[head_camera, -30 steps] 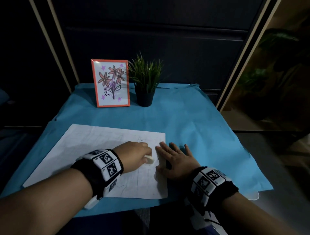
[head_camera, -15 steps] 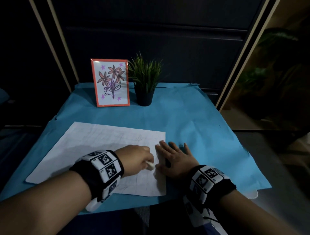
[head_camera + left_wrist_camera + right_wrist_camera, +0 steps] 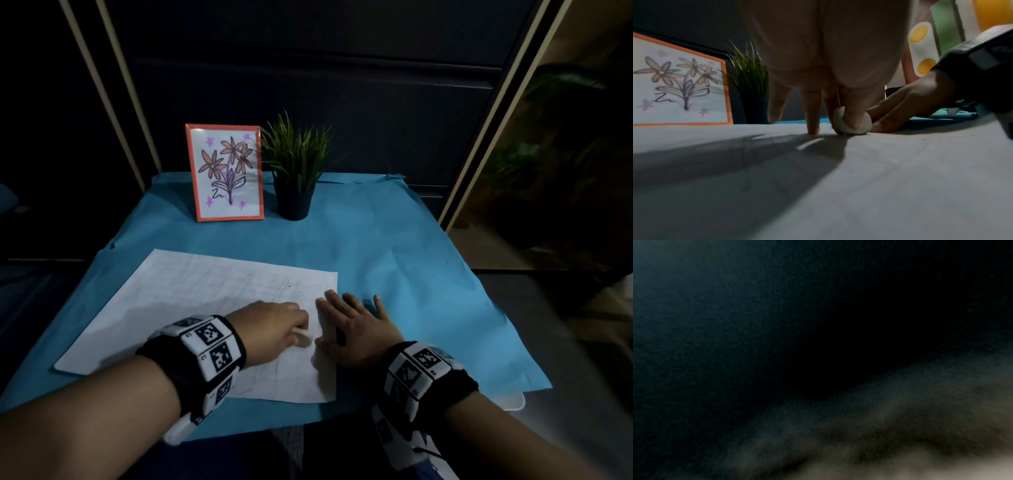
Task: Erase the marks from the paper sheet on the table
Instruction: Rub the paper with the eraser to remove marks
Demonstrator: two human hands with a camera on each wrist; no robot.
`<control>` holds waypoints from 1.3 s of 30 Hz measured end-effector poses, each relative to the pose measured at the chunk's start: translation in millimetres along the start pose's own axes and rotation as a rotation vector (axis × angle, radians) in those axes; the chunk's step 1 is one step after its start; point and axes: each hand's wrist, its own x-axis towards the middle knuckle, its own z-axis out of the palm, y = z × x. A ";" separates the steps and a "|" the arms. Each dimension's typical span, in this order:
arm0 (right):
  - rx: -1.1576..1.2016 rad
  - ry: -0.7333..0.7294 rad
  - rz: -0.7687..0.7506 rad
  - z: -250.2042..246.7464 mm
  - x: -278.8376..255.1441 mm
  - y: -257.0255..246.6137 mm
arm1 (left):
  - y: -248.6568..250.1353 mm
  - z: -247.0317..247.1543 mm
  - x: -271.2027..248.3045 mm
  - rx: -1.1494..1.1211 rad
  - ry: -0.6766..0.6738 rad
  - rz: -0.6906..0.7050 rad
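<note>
So your left hand [image 3: 270,330] is pinching a small white eraser [image 3: 303,337], thumb and fingers curled around it, and the left wrist view shows the eraser's bottom pressed right onto the paper sheet [image 3: 191,308]. One of that hand's other fingertips [image 3: 813,128] touches the paper too.

Your right hand [image 3: 356,329] lies flat with straight, spread fingers, holding nothing. It straddles the sheet's right edge: the inner fingers rest on the paper, just beside the eraser, and the outer ones rest on the blue table cover [image 3: 394,260] (the right wrist view is just dark blur, so nothing useful there).

The sheet lies flat on the cover, on the side of it nearest you. You can see faint pencil lines [image 3: 274,373] on the paper near the eraser, too pale to make out what they are.

Beyond the sheet's far edge, well apart from it, a flower drawing in an orange frame [image 3: 226,173] stands upright, with a small potted plant [image 3: 296,171] just beside the frame on its right.
</note>
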 end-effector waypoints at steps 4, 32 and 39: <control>-0.004 0.006 0.006 0.2 1.0 0.2 | 0.0 0.6 3.9 0.030 0.018 -0.003; -0.002 0.022 0.034 3.8 5.6 1.6 | 0.2 -3.1 -6.5 0.045 0.062 0.004; -0.004 0.024 0.027 4.8 5.5 2.3 | 0.2 -3.0 -8.8 0.068 -0.060 0.052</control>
